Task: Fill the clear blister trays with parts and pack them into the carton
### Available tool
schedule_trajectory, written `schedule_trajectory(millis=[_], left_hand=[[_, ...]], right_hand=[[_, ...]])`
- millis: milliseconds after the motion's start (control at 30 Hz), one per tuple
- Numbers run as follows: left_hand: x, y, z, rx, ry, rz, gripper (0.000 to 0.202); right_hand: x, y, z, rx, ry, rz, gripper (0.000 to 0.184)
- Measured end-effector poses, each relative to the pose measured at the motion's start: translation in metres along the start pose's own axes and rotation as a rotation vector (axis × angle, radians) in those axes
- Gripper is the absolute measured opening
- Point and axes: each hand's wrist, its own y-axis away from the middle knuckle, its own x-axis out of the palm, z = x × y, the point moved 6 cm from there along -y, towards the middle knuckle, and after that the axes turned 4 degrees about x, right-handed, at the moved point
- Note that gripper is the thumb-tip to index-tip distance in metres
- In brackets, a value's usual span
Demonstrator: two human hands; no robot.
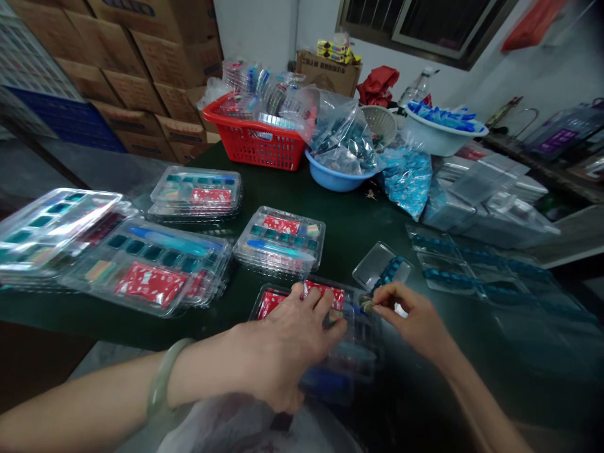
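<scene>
While the left hand (287, 346) lies spread over clear trays (352, 352) at the near middle of the desk (361, 220), seemingly to steady them, the right hand (415, 324) pinches a small greenish piece (366, 305) (too blurred to name) at their right edge. Filled packs (146, 270) stand stacked to the left, presumably to leave working room.

On our left we see lots of brown boxes (155, 47) piled up high, with a blue crate (70, 116) beside them. At the back we have a white wall (257, 31) with a dark window (427, 28). Under the window we spot a smaller cardboard box (328, 74) with yellow packs (333, 53) on top, and a crumpled red bag (379, 86) next to it. Far over on our right is a big jug (561, 135) with a purple label.
</scene>
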Motion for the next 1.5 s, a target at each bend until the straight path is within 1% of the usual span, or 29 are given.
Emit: schedule_trajectory(millis=[67,133,233,333,400,467,533,633,700,800,900,967,1033,1133,1200,1233,1300,1400,1500], left_hand=[[-0.001,0.000,-0.001,0.003,0.001,-0.004,0.088],[-0.002,0.000,-0.001,0.001,-0.002,-0.005,0.088],[-0.003,0.001,-0.001,-0.004,-0.007,-0.002,0.089],[-0.003,0.000,0.000,-0.003,-0.019,-0.017,0.089],[-0.002,-0.001,0.000,0.004,-0.027,-0.024,0.088],[-0.002,-0.001,0.000,0.010,-0.037,-0.024,0.087],[-0.001,-0.001,0.000,0.010,-0.047,-0.020,0.087],[0.000,0.000,-0.001,0.014,-0.060,-0.016,0.086],[0.000,0.000,-0.002,0.020,-0.057,-0.014,0.088],[0.000,-0.001,0.000,0.016,-0.042,-0.020,0.090],[-0.002,-0.001,0.001,0.002,-0.035,-0.020,0.090],[-0.004,-0.001,0.001,0.003,-0.031,-0.011,0.087],[-0.005,-0.001,0.000,-0.002,-0.027,-0.012,0.086],[-0.007,0.000,0.000,-0.020,-0.007,-0.010,0.086],[-0.007,0.001,0.001,-0.033,0.012,0.006,0.085],[-0.008,0.001,0.002,-0.041,0.016,0.014,0.085],[-0.010,0.003,0.004,-0.061,0.007,0.028,0.090],[-0.017,0.006,0.006,-0.085,-0.026,0.031,0.098],[-0.028,0.003,0.005,-0.103,-0.046,0.006,0.099]], right_hand=[[0.002,-0.010,0.005,0.008,0.045,0.107,0.005],[0.004,-0.016,0.013,-0.021,0.125,0.127,0.005],[0.007,-0.015,0.024,-0.106,0.286,0.041,0.009],[0.012,-0.004,0.032,-0.178,0.443,-0.095,0.016],[0.013,0.003,0.033,-0.198,0.499,-0.189,0.018],[0.014,0.008,0.032,-0.214,0.528,-0.243,0.019],[0.017,0.010,0.031,-0.229,0.565,-0.233,0.020],[0.023,0.009,0.031,-0.234,0.635,-0.154,0.022],[0.025,0.006,0.032,-0.195,0.680,-0.107,0.022],[0.025,0.001,0.031,-0.102,0.716,-0.087,0.019],[0.018,0.001,0.029,-0.045,0.640,-0.154,0.014],[0.014,0.004,0.029,-0.057,0.526,-0.191,0.014],[0.015,0.009,0.030,-0.110,0.455,-0.157,0.015],[0.020,0.014,0.034,-0.173,0.487,-0.069,0.020],[0.020,0.015,0.036,-0.187,0.471,-0.072,0.022],[0.017,0.016,0.036,-0.193,0.427,-0.101,0.022],[0.007,0.019,0.033,-0.192,0.286,-0.207,0.022],[-0.009,0.030,0.018,-0.120,0.067,-0.366,0.022],[-0.013,0.043,0.002,-0.019,-0.051,-0.420,0.020]])
